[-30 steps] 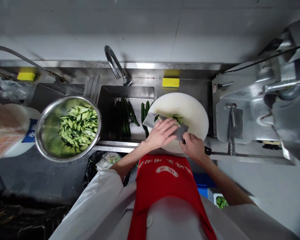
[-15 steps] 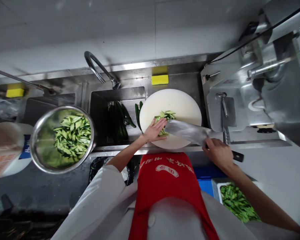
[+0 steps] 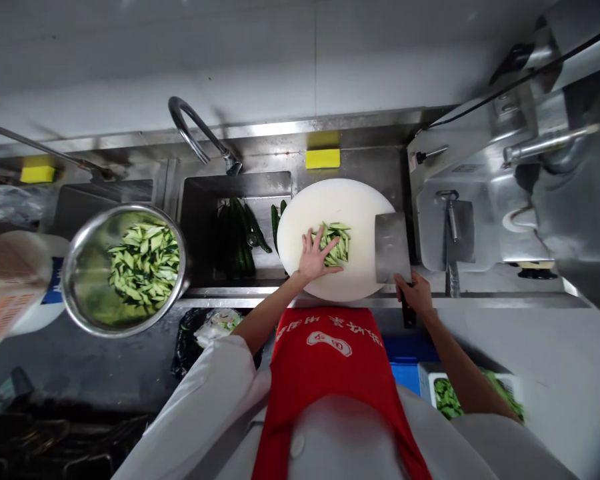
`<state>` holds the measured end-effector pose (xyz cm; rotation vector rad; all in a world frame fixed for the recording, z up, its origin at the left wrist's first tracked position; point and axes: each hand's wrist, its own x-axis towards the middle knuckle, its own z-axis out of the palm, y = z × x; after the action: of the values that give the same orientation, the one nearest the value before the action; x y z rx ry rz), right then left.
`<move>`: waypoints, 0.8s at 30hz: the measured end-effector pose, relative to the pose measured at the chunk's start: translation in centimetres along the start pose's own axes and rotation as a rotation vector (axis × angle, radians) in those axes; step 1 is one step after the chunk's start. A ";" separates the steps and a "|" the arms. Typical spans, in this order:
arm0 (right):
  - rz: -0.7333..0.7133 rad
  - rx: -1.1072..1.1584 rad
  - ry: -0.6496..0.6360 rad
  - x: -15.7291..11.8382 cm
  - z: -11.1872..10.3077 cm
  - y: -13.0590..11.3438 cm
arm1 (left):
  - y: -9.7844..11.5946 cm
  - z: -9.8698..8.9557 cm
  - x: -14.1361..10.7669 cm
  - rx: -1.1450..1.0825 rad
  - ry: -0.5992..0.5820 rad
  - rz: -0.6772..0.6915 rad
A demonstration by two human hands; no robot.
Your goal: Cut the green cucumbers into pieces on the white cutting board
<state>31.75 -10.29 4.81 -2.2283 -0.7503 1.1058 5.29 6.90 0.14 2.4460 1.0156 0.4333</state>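
Observation:
Sliced cucumber [image 3: 341, 248] lies in a small heap on a round white cutting board [image 3: 330, 200]. My left hand [image 3: 315, 257] rests with its fingers spread over the left side of the heap. At the board's right edge, my right hand [image 3: 414, 293] is closed around the handle of a cleaver [image 3: 392, 248]. Its broad blade lies flat over the board's right rim, apart from the slices. Left of the board, whole cucumbers [image 3: 240, 237] lie in the sink. A steel bowl [image 3: 75, 287] further left holds many cut cucumber pieces [image 3: 145, 263].
A curved faucet [image 3: 195, 127] rises behind the sink [image 3: 200, 193]. A yellow sponge [image 3: 323, 159] sits behind the board. A black bag [image 3: 187, 343] hangs at the front edge. On the lower right, a white basket [image 3: 513, 383] holds green vegetables. Steel equipment [image 3: 565, 220] stands at right.
The cleaver has moved right, away from the slices, and its blade has turned flat at the board's edge. My left hand's fingers have spread over the heap.

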 end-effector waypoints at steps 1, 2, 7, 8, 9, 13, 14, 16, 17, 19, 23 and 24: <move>-0.011 -0.010 -0.009 0.5 0.4 -0.3 | 0.2 0.1 0.1 -0.006 0.014 -0.005; -0.023 -0.024 -0.025 1.0 0.9 -0.7 | 0.4 0.2 0.1 -0.011 0.030 -0.012; -0.087 -0.031 -0.193 2.1 4.0 -3.0 | 1.3 0.7 0.4 -0.021 0.065 -0.052; -0.101 -0.011 -0.235 2.1 4.8 -3.4 | 1.3 0.8 0.5 -0.017 0.059 -0.062; -0.119 0.014 -0.277 2.1 5.8 -3.7 | 1.3 0.8 0.5 -0.014 0.051 -0.074; -0.158 0.130 -0.387 1.1 9.6 -4.4 | 1.2 0.8 0.3 -0.035 0.057 -0.105; -0.149 0.159 -0.386 0.7 10.5 -4.6 | 1.2 0.8 0.3 -0.049 0.071 -0.104; -0.130 0.207 -0.356 -0.1 12.0 -4.9 | 1.0 0.9 0.1 -0.078 0.110 -0.096; -0.130 0.223 -0.338 -0.6 12.6 -5.0 | 1.0 0.9 0.1 -0.091 0.130 -0.091; -0.143 0.235 -0.311 -1.3 13.3 -5.2 | 0.9 1.1 0.0 -0.116 0.164 -0.081; -0.150 0.222 -0.252 -2.5 13.6 -5.4 | 1.4 0.8 0.1 -0.146 0.197 -0.059; -0.157 0.214 -0.231 -2.7 13.6 -5.5 | 1.5 0.5 0.1 -0.150 0.205 -0.043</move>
<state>17.76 -5.34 2.87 -1.8527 -0.8424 1.3119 6.51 5.90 0.55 2.2769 1.0747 0.7303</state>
